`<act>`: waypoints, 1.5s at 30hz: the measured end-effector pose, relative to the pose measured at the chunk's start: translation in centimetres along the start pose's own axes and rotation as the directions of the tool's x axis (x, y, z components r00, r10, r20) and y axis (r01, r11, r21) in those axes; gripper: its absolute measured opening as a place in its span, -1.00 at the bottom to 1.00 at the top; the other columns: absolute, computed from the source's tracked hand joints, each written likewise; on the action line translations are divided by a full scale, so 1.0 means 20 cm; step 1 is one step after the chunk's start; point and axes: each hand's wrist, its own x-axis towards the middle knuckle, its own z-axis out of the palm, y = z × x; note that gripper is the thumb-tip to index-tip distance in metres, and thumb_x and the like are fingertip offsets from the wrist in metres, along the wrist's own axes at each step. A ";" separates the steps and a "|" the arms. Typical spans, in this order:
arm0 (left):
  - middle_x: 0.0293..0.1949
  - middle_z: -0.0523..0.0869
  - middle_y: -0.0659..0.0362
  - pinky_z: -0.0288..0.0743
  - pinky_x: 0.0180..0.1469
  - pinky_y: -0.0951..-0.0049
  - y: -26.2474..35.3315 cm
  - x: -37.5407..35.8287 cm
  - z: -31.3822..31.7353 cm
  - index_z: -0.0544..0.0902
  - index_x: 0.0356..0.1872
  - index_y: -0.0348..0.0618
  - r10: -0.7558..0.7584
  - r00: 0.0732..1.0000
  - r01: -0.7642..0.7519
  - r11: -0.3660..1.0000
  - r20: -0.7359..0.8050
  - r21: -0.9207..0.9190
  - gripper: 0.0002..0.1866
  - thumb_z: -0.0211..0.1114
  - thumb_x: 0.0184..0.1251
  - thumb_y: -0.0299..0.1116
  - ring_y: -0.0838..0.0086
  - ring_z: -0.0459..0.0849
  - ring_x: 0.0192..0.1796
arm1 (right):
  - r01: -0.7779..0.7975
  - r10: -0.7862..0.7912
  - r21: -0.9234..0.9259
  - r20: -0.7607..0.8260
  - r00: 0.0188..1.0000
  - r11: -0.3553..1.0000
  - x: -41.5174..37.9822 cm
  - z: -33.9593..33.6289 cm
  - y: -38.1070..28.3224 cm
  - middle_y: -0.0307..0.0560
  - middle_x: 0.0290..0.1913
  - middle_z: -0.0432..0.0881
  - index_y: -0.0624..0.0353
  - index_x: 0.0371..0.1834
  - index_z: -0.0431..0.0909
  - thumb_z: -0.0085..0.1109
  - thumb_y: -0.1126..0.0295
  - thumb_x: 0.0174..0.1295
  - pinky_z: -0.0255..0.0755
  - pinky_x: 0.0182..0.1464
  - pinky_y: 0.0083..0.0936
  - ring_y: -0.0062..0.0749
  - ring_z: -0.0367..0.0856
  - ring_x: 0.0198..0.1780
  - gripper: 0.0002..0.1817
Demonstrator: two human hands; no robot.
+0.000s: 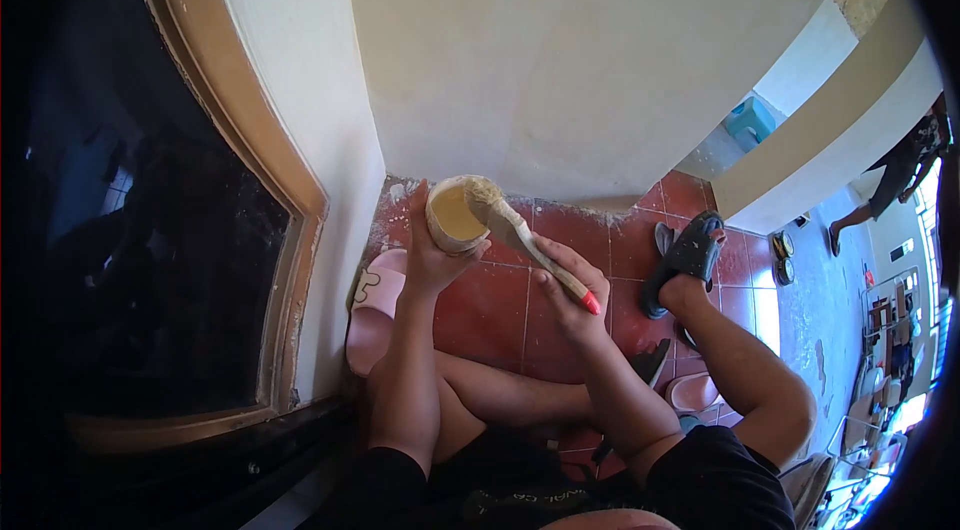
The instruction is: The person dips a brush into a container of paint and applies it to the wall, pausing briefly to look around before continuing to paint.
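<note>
A small round cup [456,216] with pale yellowish liquid inside is held up by my left hand [436,258], its fingers wrapped round the cup's side. My right hand [577,292] grips the wooden handle of a paint brush [520,238] that has a red tip at its end. The brush's pale, coated bristles are at the cup's right rim, above the red tiled floor. Whether the bristles touch the rim, I cannot tell.
A pale wall [560,60] rises in front, and a wood-framed dark pane [150,200] is at the left. Pink slippers [372,325] and dark sandals lie on the red tiles [485,315]. A blue stool [750,120] and another person [905,155] are at the right.
</note>
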 end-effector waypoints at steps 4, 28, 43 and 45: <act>0.24 0.47 -0.04 0.52 0.25 0.22 -0.02 -0.01 0.00 -0.09 0.52 -0.16 -0.059 0.998 0.058 0.994 -0.005 -0.097 0.23 0.66 -0.10 -0.39 0.23 0.54 0.27 | -0.026 0.025 0.049 0.006 1.000 0.998 -0.01 0.02 0.02 0.09 0.18 0.65 0.26 0.19 0.58 0.29 0.51 0.29 0.41 0.31 -0.34 -0.21 0.59 0.26 -0.61; 0.24 0.41 -0.10 0.52 0.23 0.20 -0.10 -0.02 0.00 -0.04 0.49 -0.24 -0.039 0.999 0.040 0.999 -0.027 0.037 0.25 0.71 -0.14 -0.25 0.17 0.53 0.26 | -0.171 0.231 0.522 -0.052 0.972 0.836 -0.04 0.08 0.09 0.23 0.12 0.60 0.38 0.25 0.39 0.16 0.06 0.41 0.55 0.21 -0.03 0.07 0.66 0.13 -0.40; 0.26 0.42 -0.12 0.52 0.21 0.20 -0.06 0.01 -0.01 0.05 0.49 -0.24 -0.087 0.990 0.085 0.996 -0.111 -0.029 0.25 0.74 -0.21 -0.19 0.12 0.52 0.27 | -0.093 0.190 0.657 -0.078 0.979 0.748 -0.01 0.14 0.12 0.28 0.13 0.61 0.39 0.23 0.45 0.16 0.33 0.38 0.55 0.23 -0.04 0.10 0.66 0.13 -0.55; 0.18 0.53 -0.11 0.54 0.19 0.21 -0.08 0.01 -0.04 0.09 0.47 -0.25 -0.115 0.983 0.118 0.993 -0.144 0.016 0.21 0.73 -0.22 -0.26 0.12 0.57 0.23 | -0.086 0.185 0.674 -0.077 0.980 0.734 0.00 0.16 0.12 0.22 0.15 0.59 0.39 0.23 0.45 0.17 0.39 0.37 0.55 0.24 -0.05 0.04 0.65 0.14 -0.58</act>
